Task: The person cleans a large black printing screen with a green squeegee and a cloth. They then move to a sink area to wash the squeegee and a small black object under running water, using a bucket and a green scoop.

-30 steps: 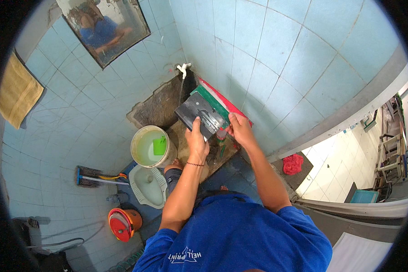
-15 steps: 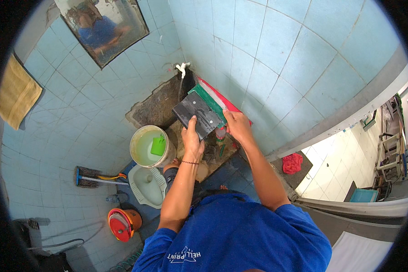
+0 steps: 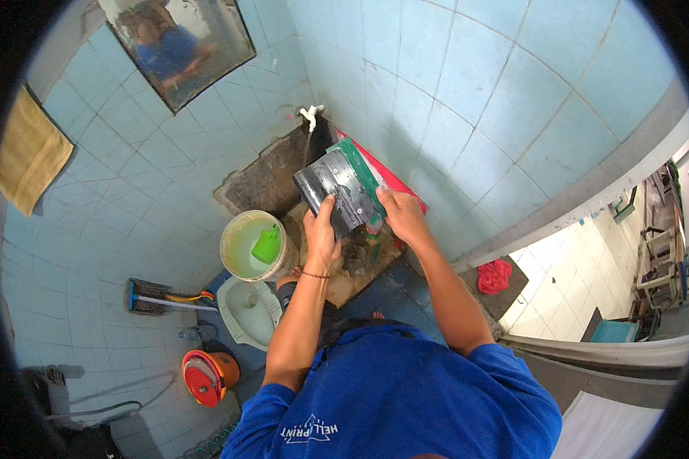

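Dark tray (image 3: 331,186) between both hands.

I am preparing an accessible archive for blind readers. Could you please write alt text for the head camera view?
Seen from above, a person in a blue shirt holds a dark flat panel with the left hand and the right hand, under a wall tap in a blue-tiled washroom. A pale bucket with a green scoop stands to their left.

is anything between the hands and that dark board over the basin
Nothing visible. The left hand grips the lower edge of the dark board and the right hand grips its right side by the green strip. Both touch it directly. The tap is above the board, the bucket to the left, both apart from it.
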Demonstrator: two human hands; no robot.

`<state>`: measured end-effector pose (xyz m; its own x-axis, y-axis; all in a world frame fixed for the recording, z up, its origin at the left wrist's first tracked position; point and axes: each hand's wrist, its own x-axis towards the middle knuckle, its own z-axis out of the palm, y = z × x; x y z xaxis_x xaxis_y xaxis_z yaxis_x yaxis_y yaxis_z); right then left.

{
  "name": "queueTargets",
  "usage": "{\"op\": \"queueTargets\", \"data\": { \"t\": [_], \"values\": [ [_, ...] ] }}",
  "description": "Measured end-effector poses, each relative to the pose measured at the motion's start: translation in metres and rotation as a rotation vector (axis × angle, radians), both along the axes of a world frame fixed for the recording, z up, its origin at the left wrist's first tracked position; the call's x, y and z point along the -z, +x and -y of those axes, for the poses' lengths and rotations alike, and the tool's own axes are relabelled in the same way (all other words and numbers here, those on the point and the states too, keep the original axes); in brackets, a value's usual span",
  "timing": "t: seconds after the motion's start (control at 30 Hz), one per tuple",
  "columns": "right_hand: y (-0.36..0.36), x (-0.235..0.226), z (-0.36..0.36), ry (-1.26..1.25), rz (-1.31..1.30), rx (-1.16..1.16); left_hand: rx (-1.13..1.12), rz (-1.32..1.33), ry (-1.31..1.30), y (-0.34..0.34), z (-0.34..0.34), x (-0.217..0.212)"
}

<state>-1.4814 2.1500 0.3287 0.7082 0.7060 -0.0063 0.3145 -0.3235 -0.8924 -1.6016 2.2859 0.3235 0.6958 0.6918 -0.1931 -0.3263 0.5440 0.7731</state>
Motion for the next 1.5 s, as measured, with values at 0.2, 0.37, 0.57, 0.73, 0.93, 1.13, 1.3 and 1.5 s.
{"op": "queueTargets", "data": {
  "t": [0.2,0.37,0.57,0.73,0.93,1.13,1.3,1.5],
  "values": [
    [0.007,0.007,0.023,0.174,-0.321,-0.348,-0.016,-0.009,0.071,-0.011,-0.002,0.005],
    [0.022,0.030,-0.010,0.259,0.044,-0.109,0.039,-0.138,0.201,-0.009,0.020,0.014],
    [0.009,0.028,-0.012,0.155,-0.034,-0.100,-0.045,-0.016,0.112,-0.009,0.007,0.003],
    [0.021,0.010,-0.029,0.327,-0.181,-0.079,0.019,-0.169,0.271,-0.016,0.018,0.005],
    [0.007,0.027,-0.019,0.196,-0.078,-0.150,0.023,-0.056,0.169,-0.016,-0.002,0.009],
    [0.032,-0.013,-0.041,0.363,-0.164,-0.211,0.046,-0.061,0.111,-0.015,0.015,0.014],
    [-0.010,0.021,-0.021,0.271,-0.182,-0.197,-0.053,0.004,0.127,-0.017,-0.010,0.007],
    [0.057,0.007,-0.061,0.313,-0.197,-0.295,0.042,-0.022,0.069,-0.015,0.018,0.018]
  ]
}}
